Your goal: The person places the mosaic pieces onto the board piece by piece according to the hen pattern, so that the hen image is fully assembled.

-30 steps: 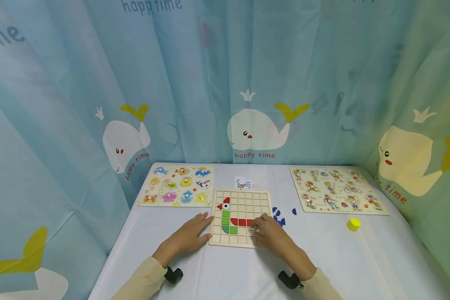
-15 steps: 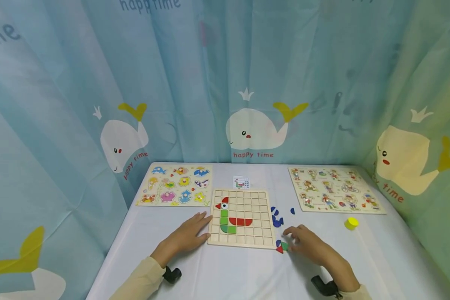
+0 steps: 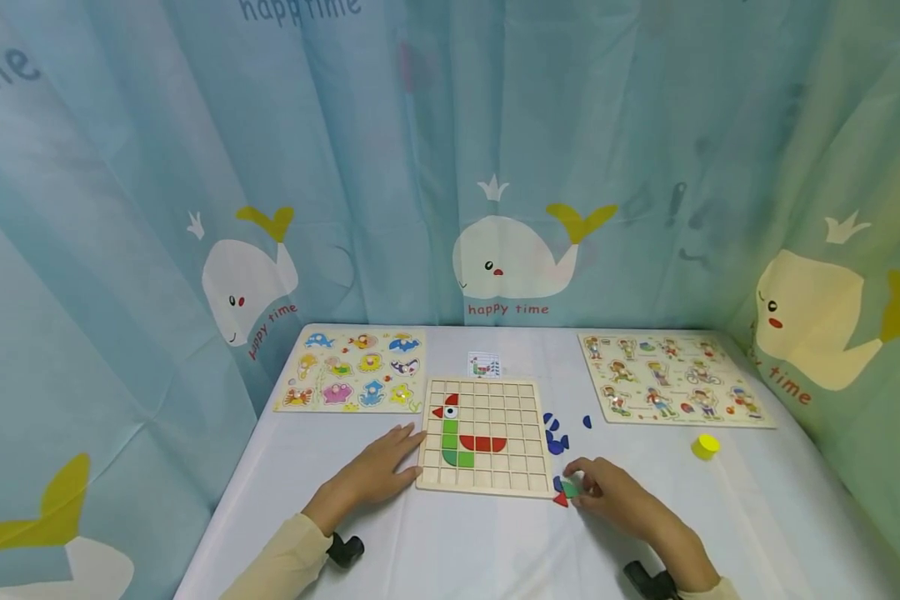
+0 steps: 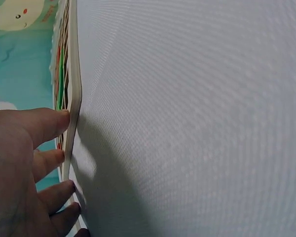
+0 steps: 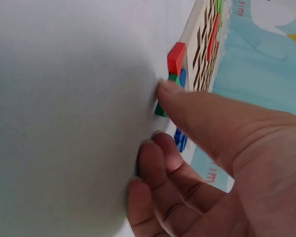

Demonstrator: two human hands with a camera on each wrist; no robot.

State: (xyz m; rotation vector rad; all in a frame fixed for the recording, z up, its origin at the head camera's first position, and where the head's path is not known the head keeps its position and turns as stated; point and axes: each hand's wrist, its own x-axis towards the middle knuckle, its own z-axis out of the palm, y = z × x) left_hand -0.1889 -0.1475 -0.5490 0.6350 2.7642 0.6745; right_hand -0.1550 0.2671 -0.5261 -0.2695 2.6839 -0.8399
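Observation:
A square wooden grid board (image 3: 513,482) lies on the table, with red and green pieces and a round eye piece set in its cells. My left hand (image 3: 375,468) lies at the board's left edge, fingers extended; the left wrist view shows its thumb (image 4: 56,123) and fingertips along the rim. Beyond the board's lower right corner, my right hand (image 3: 613,493) is at a green piece (image 3: 569,489). Its thumb (image 5: 187,103) covers part of that piece in the right wrist view, and a gap separates thumb and fingers. A red triangle (image 3: 561,500) and a blue piece (image 3: 558,482) lie beside it.
Several blue pieces (image 3: 555,445) lie right of the board, one blue half-round (image 3: 587,422) farther out. A small pattern card (image 3: 484,364) lies behind it. Picture puzzles stand at back left (image 3: 285,406) and back right (image 3: 682,419). A yellow cylinder (image 3: 707,447) stands at right.
My right hand has left the red row on the board and moved right and down to the green piece. A red rounded end piece now shows in that row. My left hand stays put.

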